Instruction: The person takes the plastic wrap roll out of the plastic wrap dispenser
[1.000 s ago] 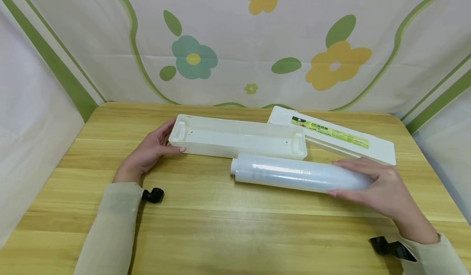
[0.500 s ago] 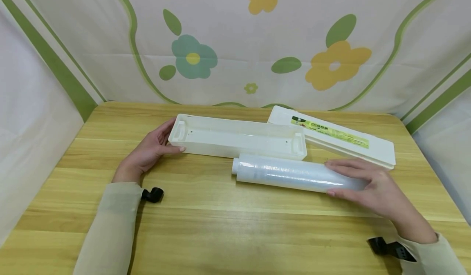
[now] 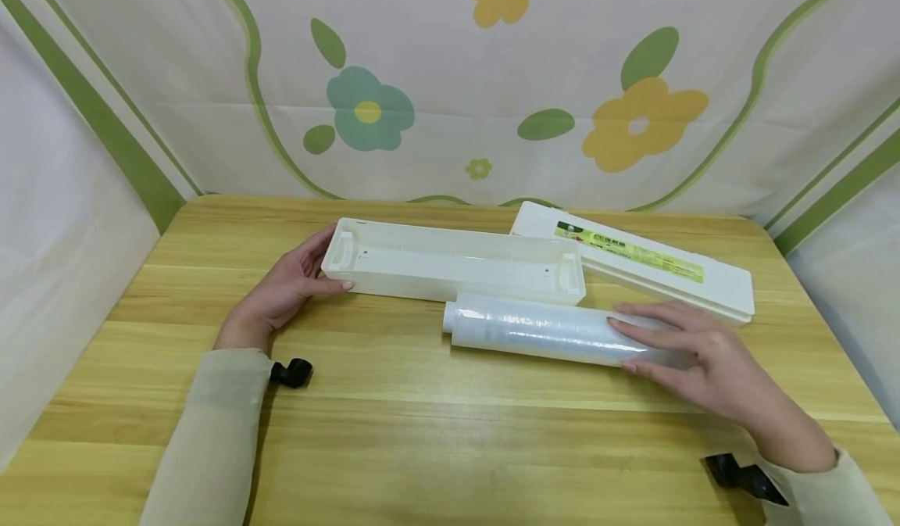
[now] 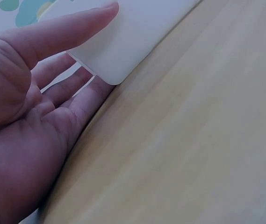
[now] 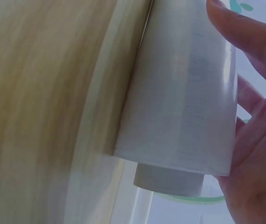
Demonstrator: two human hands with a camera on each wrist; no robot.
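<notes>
A long white plastic box (image 3: 450, 284), its top uncovered and its inside bare, lies on the wooden table. My left hand (image 3: 284, 288) holds its left end, thumb on the near wall and fingers round the far side; the left wrist view shows the thumb on the box's white wall (image 4: 104, 51). Just in front of the box lies a roll of cling film (image 3: 534, 330) on a white core. Over the roll's right end is my right hand (image 3: 717, 362), thumb on the near side and fingers across the top. The right wrist view shows the core's end (image 5: 170, 179) sticking out.
Behind and to the right lies a white lid (image 3: 717, 276) with a yellow-green label (image 3: 633, 253), partly behind the box. A flowered curtain (image 3: 436, 119) hangs at the table's back edge. Bare wooden table (image 3: 436, 448) stretches in front.
The roll has shifted very slightly to the right, then stayed put. My right hand has slid a little left along it, fingers straighter and more spread. The left hand and box look unchanged.
</notes>
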